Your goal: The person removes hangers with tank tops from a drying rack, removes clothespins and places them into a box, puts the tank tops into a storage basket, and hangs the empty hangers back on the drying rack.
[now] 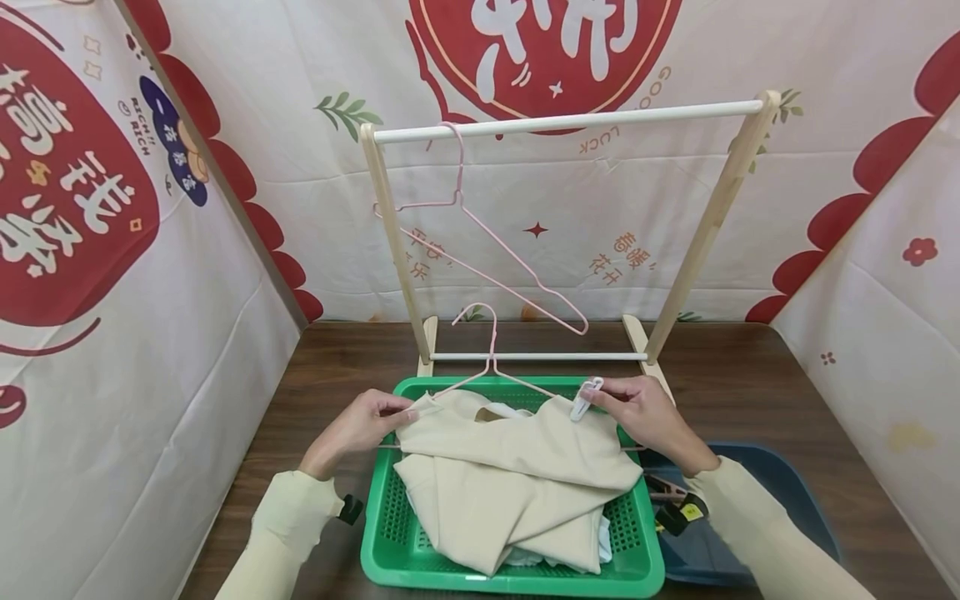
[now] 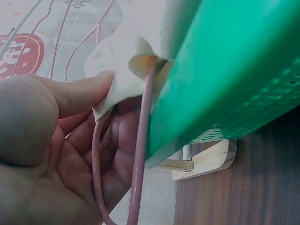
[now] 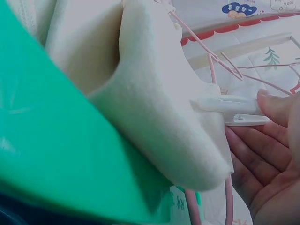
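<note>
A cream garment [image 1: 517, 508] lies folded in loose layers over the green basket [image 1: 525, 582], with a pink wire hanger [image 1: 492, 363] inside its top; the hook stands up behind the neckline. My left hand [image 1: 367, 423] pinches the garment's left shoulder between thumb and fingers, and the hanger's looped end runs past the palm in the left wrist view. At the opposite shoulder, my right hand [image 1: 647, 410] holds a white clothespin [image 3: 232, 104] by its outer end. The clothespin's other end meets the cream cloth near the hanger wire.
Behind the basket stands a wooden rack with a white rail [image 1: 562, 122]. A second pink hanger [image 1: 459, 167] hangs near its left post. To the right, partly under my forearm, is a dark blue basin [image 1: 787, 483] with clips inside. Printed cloth walls [image 1: 225, 350] enclose the brown table.
</note>
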